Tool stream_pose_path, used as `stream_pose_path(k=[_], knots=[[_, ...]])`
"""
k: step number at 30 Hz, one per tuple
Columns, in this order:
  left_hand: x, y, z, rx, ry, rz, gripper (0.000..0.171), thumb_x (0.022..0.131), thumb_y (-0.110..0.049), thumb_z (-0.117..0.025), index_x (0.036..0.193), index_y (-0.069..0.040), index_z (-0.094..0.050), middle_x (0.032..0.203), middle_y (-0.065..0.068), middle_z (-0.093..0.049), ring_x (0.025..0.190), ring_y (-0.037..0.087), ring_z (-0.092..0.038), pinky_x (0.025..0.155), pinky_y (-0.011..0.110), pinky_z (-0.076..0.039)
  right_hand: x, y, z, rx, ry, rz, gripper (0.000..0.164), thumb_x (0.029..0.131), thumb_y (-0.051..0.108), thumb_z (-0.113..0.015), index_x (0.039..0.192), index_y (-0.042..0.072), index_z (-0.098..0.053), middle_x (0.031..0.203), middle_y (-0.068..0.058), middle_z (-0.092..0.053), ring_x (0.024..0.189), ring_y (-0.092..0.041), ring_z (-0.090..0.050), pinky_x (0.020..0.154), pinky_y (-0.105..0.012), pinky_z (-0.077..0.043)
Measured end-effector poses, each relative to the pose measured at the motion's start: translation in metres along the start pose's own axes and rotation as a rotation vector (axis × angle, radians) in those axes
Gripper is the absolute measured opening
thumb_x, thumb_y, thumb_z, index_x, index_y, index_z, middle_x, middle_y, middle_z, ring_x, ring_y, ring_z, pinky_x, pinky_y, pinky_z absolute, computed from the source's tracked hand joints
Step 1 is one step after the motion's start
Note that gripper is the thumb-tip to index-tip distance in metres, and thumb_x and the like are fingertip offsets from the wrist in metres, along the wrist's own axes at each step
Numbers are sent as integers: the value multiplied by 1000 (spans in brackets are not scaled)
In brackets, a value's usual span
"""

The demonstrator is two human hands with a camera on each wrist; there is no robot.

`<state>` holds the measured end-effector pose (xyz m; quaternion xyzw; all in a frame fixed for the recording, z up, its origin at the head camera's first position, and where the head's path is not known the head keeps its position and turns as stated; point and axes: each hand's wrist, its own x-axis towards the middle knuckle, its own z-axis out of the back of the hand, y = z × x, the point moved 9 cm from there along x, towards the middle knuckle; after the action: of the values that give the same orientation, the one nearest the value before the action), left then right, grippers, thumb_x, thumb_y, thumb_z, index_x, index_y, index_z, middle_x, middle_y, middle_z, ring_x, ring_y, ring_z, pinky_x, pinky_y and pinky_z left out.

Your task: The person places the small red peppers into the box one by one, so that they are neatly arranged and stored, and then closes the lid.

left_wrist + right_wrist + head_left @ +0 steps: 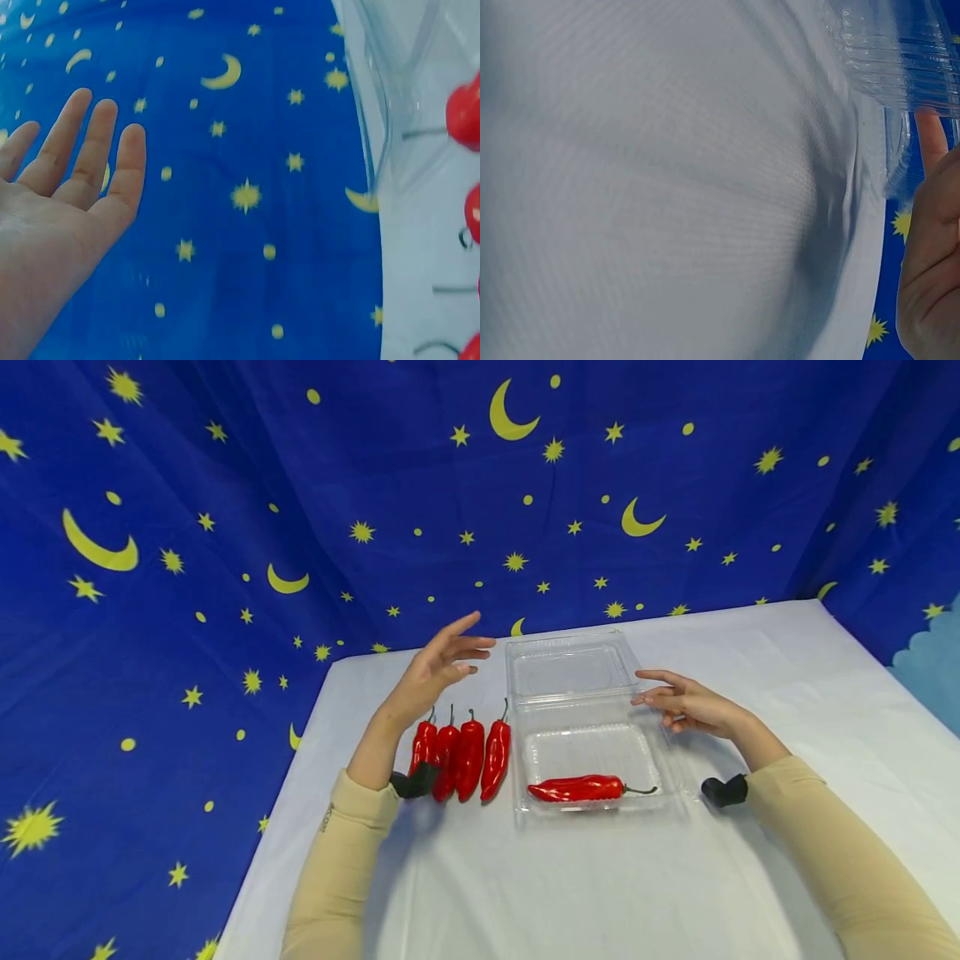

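Note:
A clear plastic clamshell container (592, 710) lies opened flat on the table, its lid (573, 668) toward the back. One red pepper (577, 788) rests along the front of its base, stem to the right. Several more red peppers (470, 756) stand in a row left of the container, stems pointing back. My left hand (431, 672) hovers above and behind that row with fingers extended, holding nothing; the left wrist view shows its palm and spread fingers (97, 150). Beside the container's right edge is my right hand (690, 703), fingers loosely extended. Whether a fingertip touches the plastic I cannot tell.
A white cloth covers the table (585, 893). Behind it and to the left hangs a blue curtain (420, 485) with yellow moons and stars. Black straps (724, 790) sit at both wrists.

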<state>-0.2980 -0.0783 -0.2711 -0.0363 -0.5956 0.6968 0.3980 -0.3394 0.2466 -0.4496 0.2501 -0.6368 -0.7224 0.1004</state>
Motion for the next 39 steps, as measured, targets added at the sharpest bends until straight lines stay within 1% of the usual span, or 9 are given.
stream_pose_path(k=[5,10,14,18,21,28,33,35,39], knots=[[-21,0,30,-27,-115,-36,60,95,-26,-50,149,-11,-27,135,22,-47,120,46,-42,98,51,-38,0,0,1,-29,0,0,66,97,22,-54,150,11,-17,120,-6,-60,57,-10,-51,51,-22,-47],[-40,5,55,-87,-228,-60,61,90,-15,-42,149,-14,-29,134,19,-49,121,36,-46,99,51,-37,-2,-1,2,-49,-5,-19,66,97,22,-55,151,12,-17,125,-14,-57,56,-10,-51,50,-23,-46],[-54,11,69,-129,-321,-64,59,88,-11,-41,147,-14,-33,133,17,-50,119,34,-48,98,49,-38,-4,-1,1,-54,-9,-30,66,97,22,-54,151,13,-17,127,-17,-55,56,-11,-50,50,-24,-45],[-66,20,76,-126,-374,-35,57,89,-10,-41,146,-13,-36,134,22,-47,119,42,-44,97,46,-40,-4,0,2,-58,-16,-27,66,97,22,-54,151,13,-17,124,-16,-56,57,-11,-51,51,-24,-46],[-75,33,78,-99,-386,22,55,91,-8,-39,146,-13,-35,135,27,-43,120,47,-40,97,47,-39,-3,0,2,-60,-16,-27,67,96,22,-55,151,13,-17,122,-13,-58,58,-10,-52,51,-24,-47],[-97,60,73,-41,-391,211,54,96,0,-32,150,-9,-24,136,28,-40,122,43,-41,99,59,-32,-2,1,5,-58,-14,-20,68,96,23,-56,151,12,-16,119,-8,-60,58,-10,-51,53,-23,-48],[-111,77,68,23,-372,365,55,97,-5,-38,150,-6,-22,138,30,-35,123,45,-39,98,61,-32,-1,0,3,-40,-10,-32,70,96,23,-57,151,12,-16,118,-7,-61,58,-11,-50,55,-25,-50],[-115,84,66,69,-351,427,56,97,-6,-43,149,-6,-23,138,30,-35,122,46,-39,96,61,-34,0,-1,2,-39,-9,-32,70,96,22,-56,151,12,-15,118,-7,-61,58,-11,-50,55,-25,-50],[-122,94,60,232,-268,528,60,94,-6,-52,148,-4,-26,137,31,-34,118,47,-42,91,58,-40,1,-1,2,-40,-10,-29,70,96,23,-56,151,12,-15,117,-5,-61,58,-11,-51,55,-25,-50]])
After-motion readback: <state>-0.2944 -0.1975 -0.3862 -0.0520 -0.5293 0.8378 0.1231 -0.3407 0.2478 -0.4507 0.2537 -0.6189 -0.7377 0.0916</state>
